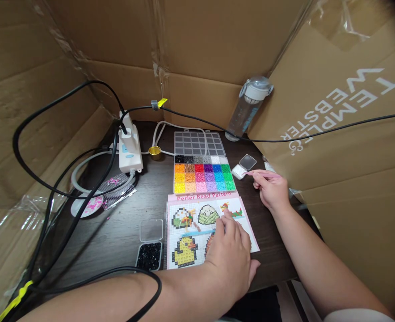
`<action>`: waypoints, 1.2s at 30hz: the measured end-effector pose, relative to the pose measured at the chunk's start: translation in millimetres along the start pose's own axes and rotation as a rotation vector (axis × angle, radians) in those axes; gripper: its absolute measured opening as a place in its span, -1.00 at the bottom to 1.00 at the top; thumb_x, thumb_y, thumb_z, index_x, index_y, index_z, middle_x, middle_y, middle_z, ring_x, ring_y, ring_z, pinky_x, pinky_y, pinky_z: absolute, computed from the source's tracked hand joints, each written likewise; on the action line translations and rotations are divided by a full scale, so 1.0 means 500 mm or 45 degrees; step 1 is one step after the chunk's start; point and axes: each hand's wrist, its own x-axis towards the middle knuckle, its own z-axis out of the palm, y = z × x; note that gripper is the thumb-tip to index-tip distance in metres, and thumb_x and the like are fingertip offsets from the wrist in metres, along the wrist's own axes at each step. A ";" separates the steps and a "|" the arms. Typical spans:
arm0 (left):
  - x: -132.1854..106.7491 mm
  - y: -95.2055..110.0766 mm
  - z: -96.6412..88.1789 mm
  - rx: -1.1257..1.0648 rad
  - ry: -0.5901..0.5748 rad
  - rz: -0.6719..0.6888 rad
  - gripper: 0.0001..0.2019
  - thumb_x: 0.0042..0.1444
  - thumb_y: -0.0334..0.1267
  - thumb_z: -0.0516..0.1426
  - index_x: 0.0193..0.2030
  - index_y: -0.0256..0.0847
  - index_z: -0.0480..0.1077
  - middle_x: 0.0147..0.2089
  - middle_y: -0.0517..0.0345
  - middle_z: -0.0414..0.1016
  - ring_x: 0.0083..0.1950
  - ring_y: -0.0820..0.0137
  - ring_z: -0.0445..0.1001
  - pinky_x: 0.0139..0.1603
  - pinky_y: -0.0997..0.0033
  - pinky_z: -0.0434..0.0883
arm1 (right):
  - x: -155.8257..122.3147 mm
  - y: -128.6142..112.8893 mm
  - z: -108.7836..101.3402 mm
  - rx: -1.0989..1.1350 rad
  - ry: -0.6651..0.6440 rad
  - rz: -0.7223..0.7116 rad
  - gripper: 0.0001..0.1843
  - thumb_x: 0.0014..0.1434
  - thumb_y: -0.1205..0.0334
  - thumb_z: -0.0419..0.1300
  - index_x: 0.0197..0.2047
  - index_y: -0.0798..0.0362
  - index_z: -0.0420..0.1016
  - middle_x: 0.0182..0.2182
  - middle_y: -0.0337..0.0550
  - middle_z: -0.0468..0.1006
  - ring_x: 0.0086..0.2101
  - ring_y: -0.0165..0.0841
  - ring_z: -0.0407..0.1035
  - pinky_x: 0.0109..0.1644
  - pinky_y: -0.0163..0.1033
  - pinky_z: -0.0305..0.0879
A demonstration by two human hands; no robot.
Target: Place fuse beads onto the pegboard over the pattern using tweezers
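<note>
My left hand [229, 255] rests on the Perler bead pattern sheet [191, 223], fingers laid flat over its right half, index finger near a small bird picture. My right hand [271, 188] lies to the right of the sheet, fingers curled in a pinch around a thin pink tool whose tip points toward a small open box of white beads [239, 171]. Behind the sheet stands the open bead organizer [202, 176] with many coloured compartments, its clear lid [199, 143] folded back. A small box of black beads [149, 256] sits left of the sheet, lid open.
Cardboard walls enclose the dark table. A white power strip [129, 145] with black cables [50, 188] lies at the left, beside a round plate with pink beads [88, 205] and a pegboard. A gold cap [155, 152] and a clear water bottle [247, 107] stand at the back.
</note>
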 end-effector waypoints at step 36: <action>0.001 -0.002 -0.005 -0.029 -0.053 0.019 -0.29 0.23 0.15 -0.05 0.25 -0.47 0.32 0.26 -0.47 0.30 0.33 -0.22 0.15 0.20 -0.12 0.11 | -0.001 -0.002 -0.001 -0.056 -0.014 0.000 -0.86 -0.01 0.19 0.37 -0.39 0.08 0.68 -0.41 -0.09 0.62 -0.61 -0.52 0.17 -0.60 -0.33 0.04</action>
